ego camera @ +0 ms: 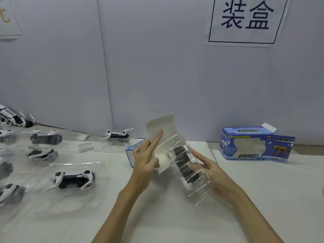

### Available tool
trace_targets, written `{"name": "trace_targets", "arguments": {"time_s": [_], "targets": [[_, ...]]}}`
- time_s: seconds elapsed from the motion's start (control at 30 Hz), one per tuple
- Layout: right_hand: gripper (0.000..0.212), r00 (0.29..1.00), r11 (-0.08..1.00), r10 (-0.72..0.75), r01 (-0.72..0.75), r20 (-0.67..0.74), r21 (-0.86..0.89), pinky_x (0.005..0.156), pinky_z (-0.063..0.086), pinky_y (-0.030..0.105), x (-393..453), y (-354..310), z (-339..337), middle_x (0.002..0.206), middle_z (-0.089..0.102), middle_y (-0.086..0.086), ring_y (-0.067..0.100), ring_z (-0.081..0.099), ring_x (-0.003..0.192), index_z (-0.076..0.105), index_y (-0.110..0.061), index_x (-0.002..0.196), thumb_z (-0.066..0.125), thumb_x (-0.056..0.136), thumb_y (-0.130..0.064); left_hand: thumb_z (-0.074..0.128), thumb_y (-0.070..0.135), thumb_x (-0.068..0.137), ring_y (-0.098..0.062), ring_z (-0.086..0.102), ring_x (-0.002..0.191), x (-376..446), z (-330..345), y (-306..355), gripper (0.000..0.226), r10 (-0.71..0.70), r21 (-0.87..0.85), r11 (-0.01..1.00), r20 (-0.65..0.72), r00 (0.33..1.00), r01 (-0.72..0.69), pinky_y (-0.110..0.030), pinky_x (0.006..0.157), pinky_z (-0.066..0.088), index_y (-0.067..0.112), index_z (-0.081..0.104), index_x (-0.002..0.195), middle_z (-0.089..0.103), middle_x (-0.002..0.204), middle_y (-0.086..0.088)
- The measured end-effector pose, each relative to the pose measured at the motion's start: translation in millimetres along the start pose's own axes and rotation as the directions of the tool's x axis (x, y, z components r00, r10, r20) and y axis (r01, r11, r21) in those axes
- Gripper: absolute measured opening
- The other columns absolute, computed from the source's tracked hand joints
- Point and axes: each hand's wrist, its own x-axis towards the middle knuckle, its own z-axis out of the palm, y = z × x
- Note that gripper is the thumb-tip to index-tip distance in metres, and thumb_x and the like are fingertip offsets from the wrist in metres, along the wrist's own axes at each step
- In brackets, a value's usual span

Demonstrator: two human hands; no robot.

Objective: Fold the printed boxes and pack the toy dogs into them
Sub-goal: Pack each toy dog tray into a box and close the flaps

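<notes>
Blue printed box (134,156) mid-tabletop, white flap (160,126) raised, clear-trayed black toy dog (186,166) angled half into it; second box (256,145) folded at far right edge; more trayed dogs (74,178) along left edge.
</notes>
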Motion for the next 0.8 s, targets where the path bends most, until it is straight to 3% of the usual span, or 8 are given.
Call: {"name": "trace_targets", "arguments": {"time_s": [0.07, 0.13, 0.23, 0.33, 0.47, 0.63, 0.8], "targets": [[0.062, 0.997, 0.999, -0.043, 0.043, -0.068, 0.003, 0.087, 0.056, 0.022, 1, 1, -4, 0.117, 0.076, -0.002, 0.017, 0.072, 0.114, 0.062, -0.057, 0.131, 0.085, 0.075, -0.047, 0.038, 0.015, 0.075, 0.003, 0.039, 0.106, 1, 2, 1, 0.087, -0.005, 0.011, 1.000, 0.004, 1.000, 0.005, -0.022, 0.110, 0.018, 0.057, 0.036, 0.151, 0.041, 0.100, 0.002], [0.057, 0.992, 0.996, -0.080, 0.077, -0.097, -0.034, 0.089, 0.057, 0.027, 2, 3, -7, 0.117, 0.074, 0.001, 0.024, 0.072, 0.112, 0.064, -0.053, 0.132, 0.083, 0.078, -0.044, 0.038, 0.016, 0.075, -0.002, 0.039, 0.108, 1, 3, 3, 0.086, -0.009, 0.024, 1.000, 0.006, 1.000, 0.008, -0.017, 0.108, 0.016, 0.056, 0.035, 0.151, 0.043, 0.103, -0.002], [0.054, 0.983, 0.990, -0.117, 0.105, -0.138, -0.091, 0.091, 0.055, 0.033, 2, 4, -10, 0.119, 0.071, -0.002, 0.031, 0.071, 0.107, 0.064, -0.054, 0.131, 0.085, 0.083, -0.041, 0.038, 0.017, 0.076, -0.009, 0.041, 0.108, 1, 1, 3, 0.085, -0.012, 0.026, 1.000, -0.002, 1.000, 0.012, -0.011, 0.106, 0.014, 0.055, 0.035, 0.152, 0.041, 0.098, 0.008], [0.051, 0.952, 0.968, -0.194, 0.147, -0.237, -0.201, 0.085, 0.056, 0.024, 3, 5, -12, 0.116, 0.070, -0.011, 0.027, 0.069, 0.100, 0.065, -0.058, 0.128, 0.082, 0.088, -0.031, 0.040, 0.016, 0.075, -0.001, 0.040, 0.104, 0, 1, 5, 0.086, -0.001, 0.043, 0.999, 0.002, 1.000, 0.001, -0.019, 0.108, 0.018, 0.056, 0.034, 0.152, 0.034, 0.090, 0.021], [0.055, 0.902, 0.938, -0.274, 0.174, -0.334, -0.299, 0.089, 0.053, 0.023, 5, 8, -12, 0.119, 0.068, -0.011, 0.012, 0.067, 0.099, 0.063, -0.053, 0.133, 0.079, 0.092, -0.021, 0.041, 0.016, 0.073, 0.004, 0.036, 0.101, -1, 6, 6, 0.088, 0.009, 0.081, 0.997, -0.011, 1.000, -0.008, -0.024, 0.109, 0.021, 0.056, 0.033, 0.151, 0.034, 0.092, 0.016], [0.059, 0.893, 0.905, -0.290, 0.139, -0.343, -0.402, 0.084, 0.046, 0.017, 5, 11, -12, 0.124, 0.062, -0.017, 0.006, 0.062, 0.111, 0.058, -0.053, 0.137, 0.075, 0.094, -0.017, 0.041, 0.014, 0.076, -0.003, 0.036, 0.103, -2, 9, 2, 0.087, 0.043, 0.131, 0.991, -0.036, 0.998, -0.038, -0.038, 0.117, 0.022, 0.048, 0.034, 0.155, 0.039, 0.097, 0.006], [0.065, 0.888, 0.835, -0.318, 0.095, -0.333, -0.542, 0.077, 0.040, 0.003, 5, 12, -16, 0.119, 0.057, -0.022, 0.002, 0.057, 0.109, 0.055, -0.057, 0.138, 0.074, 0.093, -0.013, 0.044, 0.012, 0.075, 0.013, 0.033, 0.106, -4, 14, -2, 0.086, 0.059, 0.174, 0.984, -0.075, 0.995, -0.045, -0.058, 0.114, 0.033, 0.039, 0.039, 0.157, 0.041, 0.097, 0.011]]}}
